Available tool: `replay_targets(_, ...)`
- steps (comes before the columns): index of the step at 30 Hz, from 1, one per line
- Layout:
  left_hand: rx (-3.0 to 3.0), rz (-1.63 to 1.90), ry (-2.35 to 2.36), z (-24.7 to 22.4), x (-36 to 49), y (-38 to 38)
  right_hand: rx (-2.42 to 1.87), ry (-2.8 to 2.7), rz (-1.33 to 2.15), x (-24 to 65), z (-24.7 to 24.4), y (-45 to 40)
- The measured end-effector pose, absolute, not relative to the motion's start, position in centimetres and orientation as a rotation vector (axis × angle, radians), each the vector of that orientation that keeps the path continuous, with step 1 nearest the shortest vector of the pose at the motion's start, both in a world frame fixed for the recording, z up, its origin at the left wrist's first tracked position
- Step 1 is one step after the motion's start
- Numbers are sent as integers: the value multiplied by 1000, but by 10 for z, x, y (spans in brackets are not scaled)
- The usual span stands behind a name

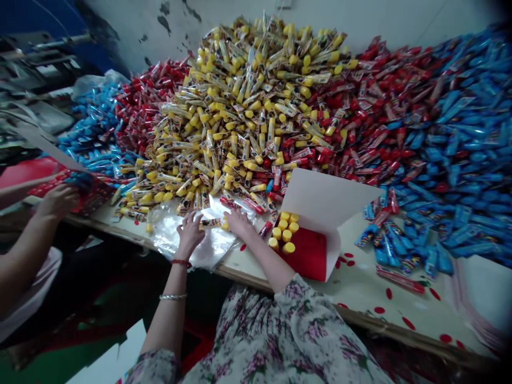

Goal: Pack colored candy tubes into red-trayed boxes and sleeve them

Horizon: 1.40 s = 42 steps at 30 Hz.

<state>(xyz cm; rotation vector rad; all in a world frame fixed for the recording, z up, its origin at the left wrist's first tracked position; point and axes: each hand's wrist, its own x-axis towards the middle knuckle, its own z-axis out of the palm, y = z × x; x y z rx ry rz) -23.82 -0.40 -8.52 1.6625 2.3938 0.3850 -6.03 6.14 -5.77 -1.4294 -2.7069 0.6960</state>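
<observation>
A yellow-capped tube (210, 223) in a printed wrapper lies crosswise between my hands, above a clear plastic bag (172, 234) on the table. My left hand (189, 233) has its curled fingers at the tube's left end. At the yellow cap end, my right hand (237, 222) closes its fingers on the tube. Just right of my right forearm stands an open red box (310, 256) with a raised white flap (324, 197). Several yellow-capped tubes (285, 233) stand upright in its left part, caps up.
Behind my hands rises a large heap of yellow-capped tubes (240, 112). Red tubes (372, 101) and blue packets (472, 144) are piled to the right, with white folded cards (486, 293) at the table's right end. At left, a co-worker's hand (60, 201) handles a red package.
</observation>
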Motion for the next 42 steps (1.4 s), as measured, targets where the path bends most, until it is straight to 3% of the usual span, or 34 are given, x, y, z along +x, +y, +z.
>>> replay_targets(5,1670,285,2272,-86,-253,0,-1280,-2647,536,-46,-21,30)
replay_targets(10,1437,701,1975,-67,-251,-37,-788,-2277,670,36,-3,-53)
replay_targets(12,1408,798,1807,-47,-231,-58,-871,-2029,780,80,-10,-83)
replay_targets(16,1687,802,1470,-14,-160,-80,-1431,-1342,875,149,-38,-111)
replay_targets(20,1922,744,1417,-20,-95,-74,-1668,-966,909,168,-62,-106)
replay_targets(24,2159,681,1376,-36,-74,-60,-1660,-1037,963,159,-76,-97)
replay_targets(31,2647,352,1009,-23,-80,-55,-1574,-1633,427,153,-74,-103)
replay_targets(42,3005,105,600,-15,-81,-42,-1834,-2140,46,135,-54,-99)
